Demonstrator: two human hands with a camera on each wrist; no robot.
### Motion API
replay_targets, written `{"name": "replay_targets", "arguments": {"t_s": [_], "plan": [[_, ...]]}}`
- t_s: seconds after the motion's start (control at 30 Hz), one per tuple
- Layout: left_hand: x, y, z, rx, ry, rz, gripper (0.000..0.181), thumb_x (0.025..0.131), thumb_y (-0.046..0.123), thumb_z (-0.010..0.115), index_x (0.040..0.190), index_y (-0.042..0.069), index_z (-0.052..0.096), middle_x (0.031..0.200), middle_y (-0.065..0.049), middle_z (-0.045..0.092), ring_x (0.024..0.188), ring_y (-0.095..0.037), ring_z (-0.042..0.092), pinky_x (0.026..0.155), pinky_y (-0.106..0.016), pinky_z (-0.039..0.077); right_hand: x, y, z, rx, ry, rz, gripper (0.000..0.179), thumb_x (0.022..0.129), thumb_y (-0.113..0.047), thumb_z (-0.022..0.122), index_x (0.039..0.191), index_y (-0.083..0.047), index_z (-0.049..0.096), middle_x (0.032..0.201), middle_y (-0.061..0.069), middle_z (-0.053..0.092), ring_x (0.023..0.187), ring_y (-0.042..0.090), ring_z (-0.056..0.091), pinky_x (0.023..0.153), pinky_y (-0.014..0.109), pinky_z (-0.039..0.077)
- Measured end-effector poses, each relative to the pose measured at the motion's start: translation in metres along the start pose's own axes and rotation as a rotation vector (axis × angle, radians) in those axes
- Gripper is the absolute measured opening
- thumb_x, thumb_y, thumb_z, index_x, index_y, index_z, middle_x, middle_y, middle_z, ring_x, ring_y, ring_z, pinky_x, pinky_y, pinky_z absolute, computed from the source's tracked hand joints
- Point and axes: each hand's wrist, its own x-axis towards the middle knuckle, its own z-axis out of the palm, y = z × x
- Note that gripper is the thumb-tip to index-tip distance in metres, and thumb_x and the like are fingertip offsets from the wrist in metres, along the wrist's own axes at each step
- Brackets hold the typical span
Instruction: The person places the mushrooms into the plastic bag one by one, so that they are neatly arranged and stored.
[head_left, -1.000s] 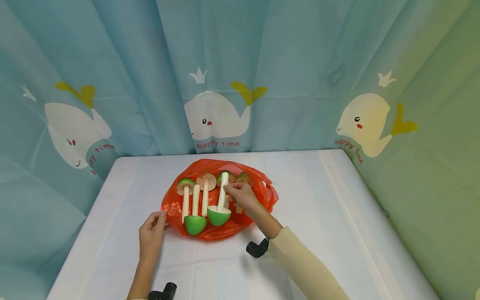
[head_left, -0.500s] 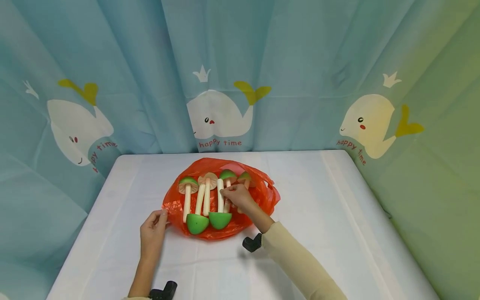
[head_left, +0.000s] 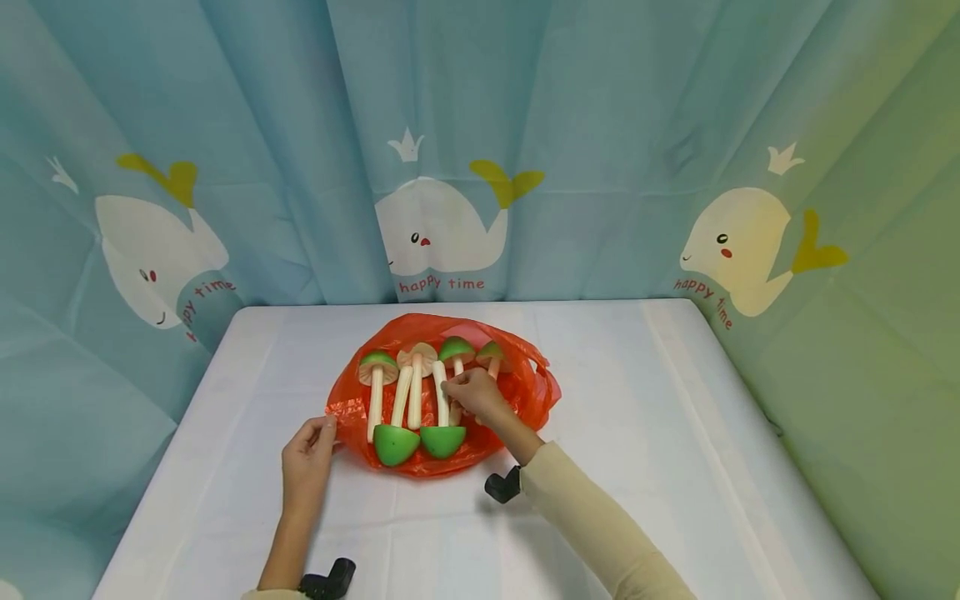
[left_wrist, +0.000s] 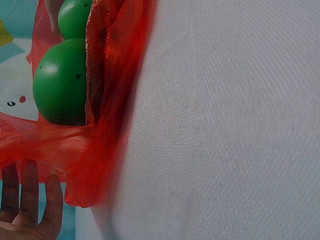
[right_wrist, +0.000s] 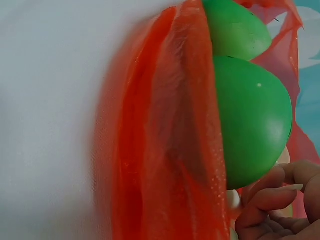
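Observation:
A red plastic bag [head_left: 348,408] lies spread on the table with several green-capped model mushrooms in it. The left hand [head_left: 308,454] pinches the bag's left edge between thumb and fingers; three of its fingers show behind the thin plastic in the left wrist view. Over the bag's right part, the right hand [head_left: 477,393] pinches the pale stem of a front mushroom [head_left: 443,442], whose cap faces the person. Beside it another mushroom [head_left: 396,445] lies the same way round. The back row, such as the left mushroom [head_left: 378,367], has caps at the far side. The right hand covers some stems.
The bag rests on a white-covered table [head_left: 630,467]. Behind it hangs a blue curtain [head_left: 600,125] printed with whales. A black strap piece sits at each wrist. The bag's loop handle [head_left: 542,375] lies at the right.
The right hand has lowered the front mushroom, and its stem now lies among the others. The left hand stays at the bag's edge. The view shifts slightly.

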Motion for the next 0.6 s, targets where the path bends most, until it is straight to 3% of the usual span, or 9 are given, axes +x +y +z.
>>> {"name": "replay_targets", "arguments": {"t_s": [0.13, 0.27, 0.37, 0.43, 0.6], "plan": [[0.001, -0.001, 0.001, -0.003, -0.005, 0.005, 0.027, 0.098, 0.019, 0.053, 0.101, -0.006, 0.062, 0.086, 0.003, 0.064, 0.078, -0.004, 0.061, 0.072, -0.021, 0.054, -0.003, -0.002, -0.004, -0.093, 0.034, -0.05, 0.022, 0.089, -0.025, 0.064, 0.087, -0.003, 0.065, 0.061, 0.012, 0.058, 0.041, 0.012, 0.042, 0.036, 0.021, 0.035], [0.002, 0.001, 0.0, -0.001, -0.015, 0.003, 0.028, 0.098, 0.021, 0.053, 0.104, -0.005, 0.061, 0.092, -0.005, 0.066, 0.079, -0.004, 0.062, 0.073, -0.022, 0.054, -0.009, -0.003, -0.012, -0.157, 0.085, -0.147, 0.027, 0.09, -0.028, 0.063, 0.093, -0.002, 0.065, 0.082, 0.016, 0.058, 0.046, 0.014, 0.05, 0.041, 0.023, 0.043], [0.003, 0.001, -0.003, 0.025, -0.031, -0.009, 0.031, 0.098, 0.023, 0.052, 0.108, -0.005, 0.06, 0.098, -0.012, 0.064, 0.081, -0.004, 0.062, 0.074, -0.022, 0.054, -0.017, -0.001, -0.024, -0.205, 0.095, -0.248, 0.026, 0.092, -0.027, 0.061, 0.097, -0.002, 0.064, 0.088, 0.01, 0.057, 0.057, 0.014, 0.055, 0.051, 0.024, 0.048], [0.002, -0.001, -0.006, 0.067, -0.039, -0.006, 0.032, 0.098, 0.024, 0.051, 0.111, -0.005, 0.058, 0.102, -0.015, 0.063, 0.081, -0.003, 0.061, 0.074, -0.021, 0.053, -0.024, 0.002, -0.034, -0.219, 0.078, -0.313, 0.023, 0.093, -0.026, 0.06, 0.098, -0.003, 0.064, 0.079, 0.004, 0.062, 0.062, 0.014, 0.056, 0.055, 0.025, 0.049], [0.001, -0.005, -0.019, 0.191, -0.049, 0.048, 0.033, 0.1, 0.024, 0.048, 0.115, -0.004, 0.056, 0.105, -0.019, 0.061, 0.085, -0.005, 0.061, 0.074, -0.013, 0.05, -0.052, 0.013, -0.063, -0.247, 0.098, -0.443, 0.016, 0.093, -0.023, 0.06, 0.097, -0.008, 0.065, 0.077, -0.004, 0.06, 0.069, 0.012, 0.055, 0.06, 0.027, 0.048]]}}
